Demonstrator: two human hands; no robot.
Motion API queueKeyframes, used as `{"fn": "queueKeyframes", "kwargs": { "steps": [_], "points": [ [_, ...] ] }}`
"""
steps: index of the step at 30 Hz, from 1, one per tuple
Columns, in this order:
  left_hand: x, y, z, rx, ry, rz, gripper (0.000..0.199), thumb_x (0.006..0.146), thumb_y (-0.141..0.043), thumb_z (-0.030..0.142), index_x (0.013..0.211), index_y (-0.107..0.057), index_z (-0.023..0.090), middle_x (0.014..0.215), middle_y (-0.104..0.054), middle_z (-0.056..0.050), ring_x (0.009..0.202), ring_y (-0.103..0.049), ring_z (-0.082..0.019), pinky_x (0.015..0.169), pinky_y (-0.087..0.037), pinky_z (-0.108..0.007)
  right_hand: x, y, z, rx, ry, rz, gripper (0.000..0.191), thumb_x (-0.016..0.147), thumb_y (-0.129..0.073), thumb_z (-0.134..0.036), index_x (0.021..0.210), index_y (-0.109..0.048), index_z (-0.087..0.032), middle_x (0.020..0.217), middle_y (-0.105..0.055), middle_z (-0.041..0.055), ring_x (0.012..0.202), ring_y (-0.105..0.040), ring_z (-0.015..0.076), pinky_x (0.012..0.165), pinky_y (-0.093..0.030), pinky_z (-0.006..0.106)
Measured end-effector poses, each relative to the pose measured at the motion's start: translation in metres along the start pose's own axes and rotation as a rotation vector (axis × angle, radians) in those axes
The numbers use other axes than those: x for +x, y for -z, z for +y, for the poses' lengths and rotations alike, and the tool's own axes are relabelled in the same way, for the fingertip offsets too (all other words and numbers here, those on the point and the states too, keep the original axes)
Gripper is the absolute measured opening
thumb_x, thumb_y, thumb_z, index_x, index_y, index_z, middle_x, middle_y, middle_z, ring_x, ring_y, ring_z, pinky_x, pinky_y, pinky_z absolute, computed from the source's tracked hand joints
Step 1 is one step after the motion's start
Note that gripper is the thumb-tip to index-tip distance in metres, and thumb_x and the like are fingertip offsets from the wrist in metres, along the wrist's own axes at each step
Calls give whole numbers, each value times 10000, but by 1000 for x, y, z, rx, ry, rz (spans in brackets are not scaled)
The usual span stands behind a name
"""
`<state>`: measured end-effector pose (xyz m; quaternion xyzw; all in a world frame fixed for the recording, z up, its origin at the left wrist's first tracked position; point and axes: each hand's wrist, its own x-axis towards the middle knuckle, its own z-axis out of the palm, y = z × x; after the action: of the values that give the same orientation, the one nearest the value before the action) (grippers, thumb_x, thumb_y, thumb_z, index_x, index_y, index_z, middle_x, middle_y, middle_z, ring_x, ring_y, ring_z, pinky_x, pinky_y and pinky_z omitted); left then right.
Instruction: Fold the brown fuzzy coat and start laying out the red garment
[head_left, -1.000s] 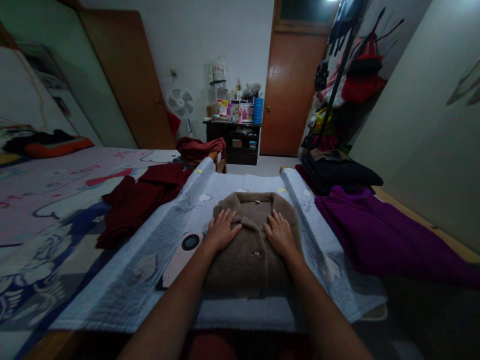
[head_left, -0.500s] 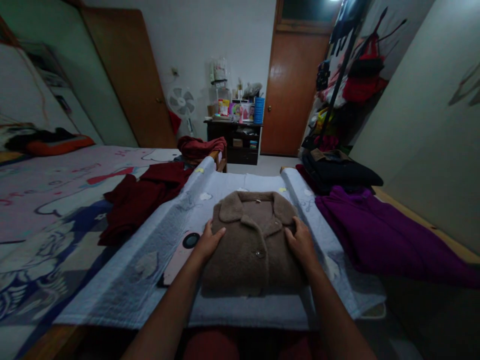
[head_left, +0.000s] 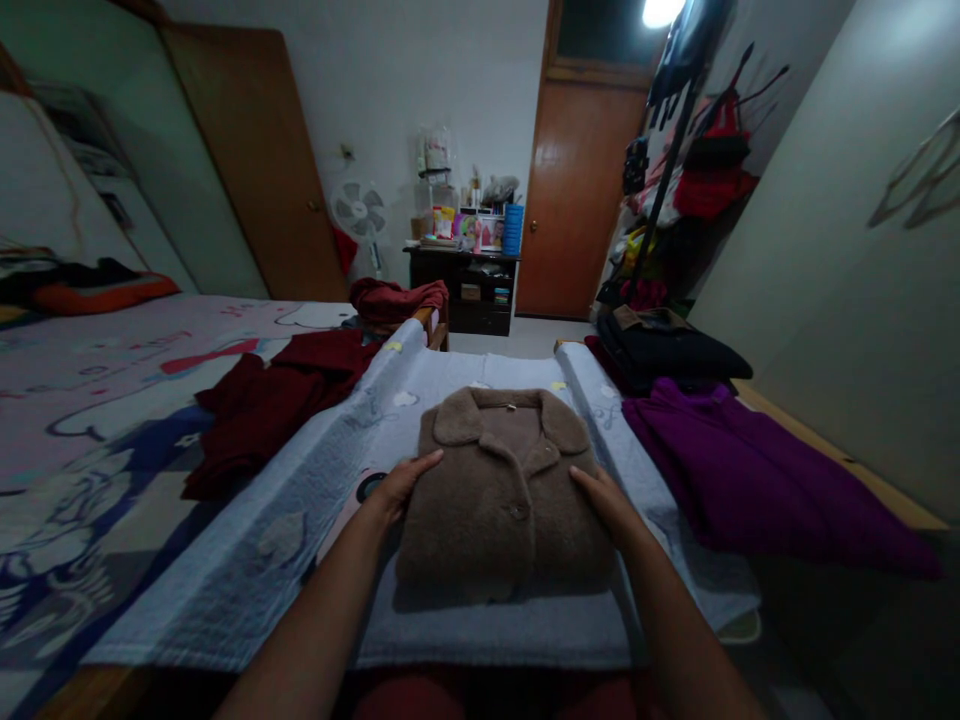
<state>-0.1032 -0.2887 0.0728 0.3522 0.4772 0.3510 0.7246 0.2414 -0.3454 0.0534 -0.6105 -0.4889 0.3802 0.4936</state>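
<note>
A folded brown fleece coat (head_left: pixel 469 510) lies in front of me, its collar at the far end and a button on its front. At its left side my left hand (head_left: pixel 403 488) grips the edge, thumb on top and the other fingers tucked out of sight. My right hand (head_left: pixel 604 497) has hold of the opposite edge in the same way. Under the coat spreads a light blue quilted cover (head_left: pixel 480 635). A pink, flat object with a dark round disc (head_left: pixel 369 486) is partly hidden behind my left hand and forearm.
Dark red clothing (head_left: pixel 289 385) lies on the patterned bed at left. To the right are a folded purple garment (head_left: pixel 765 480) and a stack of dark clothes (head_left: pixel 671 345). A fan (head_left: pixel 361 210) and a black cabinet (head_left: pixel 457 290) stand at the back wall.
Both hands have slid slightly down the coat's sides toward me, still at its edges. My left hand and forearm now cover more of the pink object. The view has shifted slightly.
</note>
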Motion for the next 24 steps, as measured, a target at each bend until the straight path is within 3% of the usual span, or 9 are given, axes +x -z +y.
{"fn": "queueKeyframes", "kwargs": {
  "steps": [5, 10, 17, 24],
  "points": [
    [-4, -16, 2, -136, 111, -59, 510, 866, -477, 579, 1103, -646, 160, 978, -746, -124, 902, -719, -287, 826, -571, -422, 4, 7, -22, 318, -415, -265, 454, 862, -530, -500, 1124, -656, -152, 993, -742, 130, 915, -711, 266, 850, -543, 431],
    [-7, -28, 5, -441, 113, -52, 455, 868, -557, 436, 1177, -619, 107, 950, -750, -127, 855, -727, -292, 822, -570, -416, 9, 11, -31, 567, -699, -302, 418, 901, -500, -423, 1135, -635, -105, 969, -744, 137, 907, -716, 242, 916, -518, 385],
    [-14, -34, 11, -570, 105, -6, 394, 886, -552, 328, 1206, -627, 111, 887, -761, -101, 816, -733, -296, 794, -576, -413, 10, 8, -30, 704, -736, -300, 428, 892, -517, -381, 1194, -608, -91, 936, -748, 130, 878, -719, 241, 937, -504, 377],
    [-17, -32, -7, -656, 77, -28, 370, 900, -490, 372, 1143, -688, 176, 801, -767, -54, 793, -732, -305, 734, -576, -439, 9, 5, -40, 701, -791, -306, 378, 849, -535, -284, 1136, -624, -55, 860, -747, 131, 807, -722, 235, 902, -514, 367]
  ]
}}
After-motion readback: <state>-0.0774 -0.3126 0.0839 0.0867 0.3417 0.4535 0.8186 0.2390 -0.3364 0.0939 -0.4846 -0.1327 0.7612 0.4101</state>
